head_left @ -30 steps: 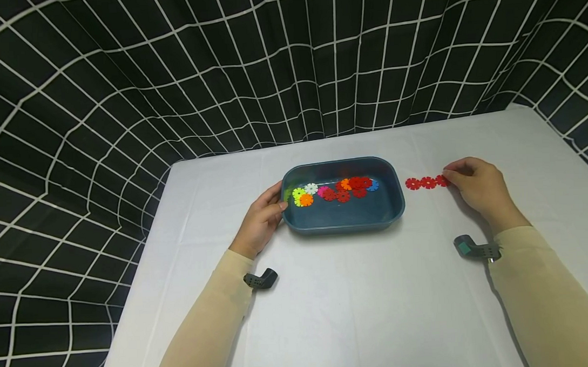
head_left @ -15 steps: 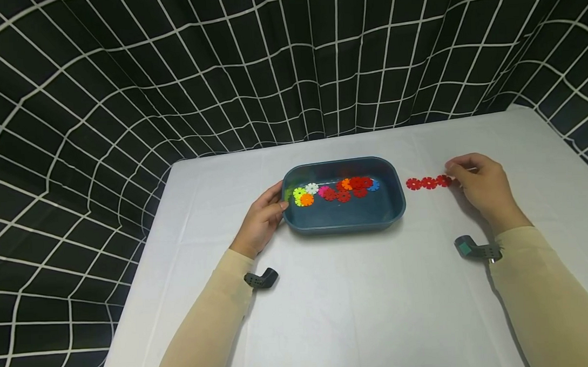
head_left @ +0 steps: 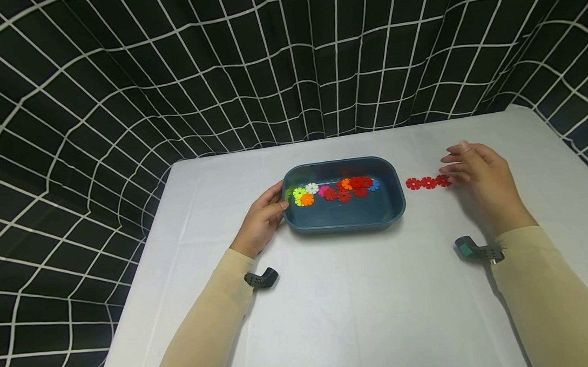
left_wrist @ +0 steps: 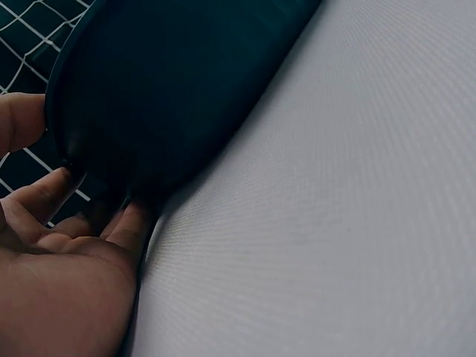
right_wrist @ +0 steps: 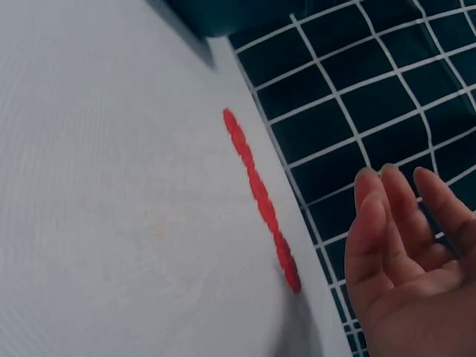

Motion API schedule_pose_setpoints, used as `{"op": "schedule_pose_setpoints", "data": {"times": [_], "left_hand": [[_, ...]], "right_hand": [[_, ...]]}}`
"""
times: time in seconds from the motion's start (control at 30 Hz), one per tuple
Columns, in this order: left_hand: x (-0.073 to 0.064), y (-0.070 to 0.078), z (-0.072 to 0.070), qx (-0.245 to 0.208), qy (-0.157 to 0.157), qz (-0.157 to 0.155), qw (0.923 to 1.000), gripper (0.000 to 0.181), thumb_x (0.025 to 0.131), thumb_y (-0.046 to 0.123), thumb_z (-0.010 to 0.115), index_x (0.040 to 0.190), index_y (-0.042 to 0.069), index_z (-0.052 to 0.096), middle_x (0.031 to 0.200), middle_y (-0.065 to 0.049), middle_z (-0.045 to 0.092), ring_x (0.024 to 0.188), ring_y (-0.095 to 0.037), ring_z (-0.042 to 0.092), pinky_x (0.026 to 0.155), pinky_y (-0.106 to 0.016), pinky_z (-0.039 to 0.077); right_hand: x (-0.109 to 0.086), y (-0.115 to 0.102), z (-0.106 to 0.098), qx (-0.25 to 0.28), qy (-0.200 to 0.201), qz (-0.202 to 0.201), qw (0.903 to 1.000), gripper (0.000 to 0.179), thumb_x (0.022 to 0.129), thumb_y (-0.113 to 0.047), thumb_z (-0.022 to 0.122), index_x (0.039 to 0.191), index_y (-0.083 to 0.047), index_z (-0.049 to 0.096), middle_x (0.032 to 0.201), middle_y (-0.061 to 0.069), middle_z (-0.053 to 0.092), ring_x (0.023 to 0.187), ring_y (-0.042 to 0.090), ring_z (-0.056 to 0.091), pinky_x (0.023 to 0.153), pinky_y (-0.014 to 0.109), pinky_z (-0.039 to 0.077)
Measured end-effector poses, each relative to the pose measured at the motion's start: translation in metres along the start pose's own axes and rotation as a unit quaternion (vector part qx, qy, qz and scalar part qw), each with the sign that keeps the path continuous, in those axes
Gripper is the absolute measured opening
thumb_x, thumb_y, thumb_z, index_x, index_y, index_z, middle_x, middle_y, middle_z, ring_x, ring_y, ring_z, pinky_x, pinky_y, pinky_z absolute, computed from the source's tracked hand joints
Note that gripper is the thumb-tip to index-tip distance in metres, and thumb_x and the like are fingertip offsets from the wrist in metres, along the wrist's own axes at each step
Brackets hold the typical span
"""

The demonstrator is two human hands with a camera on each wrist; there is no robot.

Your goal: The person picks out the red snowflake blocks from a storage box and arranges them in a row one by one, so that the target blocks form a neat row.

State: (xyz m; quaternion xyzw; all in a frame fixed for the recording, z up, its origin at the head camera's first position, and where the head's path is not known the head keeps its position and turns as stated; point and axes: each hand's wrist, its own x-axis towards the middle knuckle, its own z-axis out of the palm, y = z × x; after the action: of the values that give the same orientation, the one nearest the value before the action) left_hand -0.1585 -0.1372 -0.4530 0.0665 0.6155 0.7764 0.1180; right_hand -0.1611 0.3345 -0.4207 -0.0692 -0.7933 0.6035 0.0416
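My left hand (head_left: 258, 220) grips the left end of a dark blue plastic tray (head_left: 344, 222), its thumb at the rim and its fingers around the end wall. The left wrist view shows the fingers (left_wrist: 128, 223) against the tray's wall (left_wrist: 171, 97). Three red notched plastic discs (head_left: 428, 182) lie in a row to the right of the tray, edge to edge. Just over the row's right end is my right hand (head_left: 486, 182), fingers loosely extended and holding nothing. In the right wrist view that hand (right_wrist: 409, 260) is apart from the red row (right_wrist: 258, 190).
Inside the tray lie several more notched discs: yellow-green, an orange one (head_left: 306, 200), a white one (head_left: 311, 188), pink, red and a blue one (head_left: 374, 185). A white cloth (head_left: 318, 312) covers the table. Behind it hangs a black curtain with a white grid (head_left: 290, 70).
My right hand has released the rightmost red disc and lifted slightly, its fingers spreading. The row of discs stays in place. My left hand and the tray have not visibly moved.
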Motion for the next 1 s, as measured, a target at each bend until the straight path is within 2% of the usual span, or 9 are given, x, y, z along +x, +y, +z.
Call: {"op": "schedule_pose_setpoints", "data": {"times": [0.13, 0.23, 0.37, 0.47, 0.63, 0.87, 1.0], "left_hand": [[0.000, 0.000, 0.000, -0.003, 0.001, 0.000, 1.0000, 0.060, 0.106, -0.001, 0.060, 0.164, 0.004, 0.045, 0.167, -0.008, 0.046, 0.153, -0.025, 0.042, 0.120, -0.037, 0.041], [-0.001, 0.000, 0.001, -0.007, 0.001, 0.000, 1.0000, 0.060, 0.106, -0.002, 0.059, 0.164, 0.003, 0.045, 0.167, -0.009, 0.046, 0.154, -0.024, 0.042, 0.120, -0.036, 0.041], [-0.001, 0.000, 0.002, -0.009, 0.002, 0.000, 1.0000, 0.061, 0.106, -0.003, 0.059, 0.165, 0.002, 0.044, 0.168, -0.011, 0.045, 0.154, -0.024, 0.042, 0.120, -0.036, 0.041], [-0.002, 0.000, 0.002, -0.010, 0.005, 0.000, 0.9999, 0.060, 0.106, -0.004, 0.058, 0.164, 0.002, 0.045, 0.168, -0.012, 0.044, 0.154, -0.024, 0.042, 0.120, -0.036, 0.041], [-0.003, 0.000, 0.002, -0.010, 0.003, -0.002, 0.9999, 0.060, 0.107, -0.004, 0.058, 0.164, 0.003, 0.045, 0.167, -0.011, 0.046, 0.153, -0.025, 0.043, 0.120, -0.036, 0.041], [-0.001, -0.002, 0.000, -0.004, -0.007, 0.006, 0.9999, 0.059, 0.107, -0.003, 0.058, 0.164, 0.002, 0.045, 0.167, -0.010, 0.046, 0.153, -0.024, 0.043, 0.120, -0.035, 0.040], [0.000, -0.001, 0.000, -0.006, -0.005, 0.007, 0.9999, 0.059, 0.107, -0.003, 0.058, 0.164, 0.002, 0.045, 0.167, -0.010, 0.046, 0.153, -0.023, 0.043, 0.120, -0.035, 0.040]], "right_hand": [[-0.002, -0.006, 0.000, 0.055, -0.035, -0.029, 0.9974, 0.063, 0.110, -0.064, 0.045, 0.149, -0.016, 0.058, 0.136, 0.010, 0.064, 0.111, 0.015, 0.071, 0.086, 0.016, 0.057], [-0.005, -0.010, 0.002, 0.125, -0.060, -0.055, 0.9889, 0.061, 0.113, -0.059, 0.045, 0.150, -0.011, 0.057, 0.137, 0.012, 0.064, 0.113, 0.019, 0.072, 0.089, 0.019, 0.058], [-0.009, -0.018, 0.008, 0.234, -0.091, -0.075, 0.9651, 0.059, 0.114, -0.051, 0.047, 0.151, -0.006, 0.055, 0.141, 0.017, 0.061, 0.119, 0.028, 0.069, 0.093, 0.028, 0.060], [-0.011, -0.024, 0.014, 0.279, -0.109, -0.085, 0.9502, 0.063, 0.114, -0.052, 0.047, 0.152, -0.002, 0.053, 0.144, 0.020, 0.058, 0.122, 0.034, 0.067, 0.094, 0.033, 0.061], [-0.016, -0.031, 0.021, 0.302, -0.138, -0.111, 0.9368, 0.071, 0.113, -0.056, 0.045, 0.155, 0.001, 0.051, 0.148, 0.024, 0.056, 0.126, 0.038, 0.065, 0.096, 0.039, 0.061], [-0.022, -0.045, 0.032, 0.317, -0.226, -0.171, 0.9052, 0.074, 0.114, -0.054, 0.039, 0.162, 0.002, 0.044, 0.155, 0.028, 0.051, 0.134, 0.043, 0.058, 0.101, 0.047, 0.059], [-0.027, -0.055, 0.043, 0.302, -0.248, -0.183, 0.9020, 0.073, 0.115, -0.053, 0.038, 0.163, 0.000, 0.043, 0.155, 0.029, 0.050, 0.136, 0.043, 0.057, 0.102, 0.045, 0.058]]}}
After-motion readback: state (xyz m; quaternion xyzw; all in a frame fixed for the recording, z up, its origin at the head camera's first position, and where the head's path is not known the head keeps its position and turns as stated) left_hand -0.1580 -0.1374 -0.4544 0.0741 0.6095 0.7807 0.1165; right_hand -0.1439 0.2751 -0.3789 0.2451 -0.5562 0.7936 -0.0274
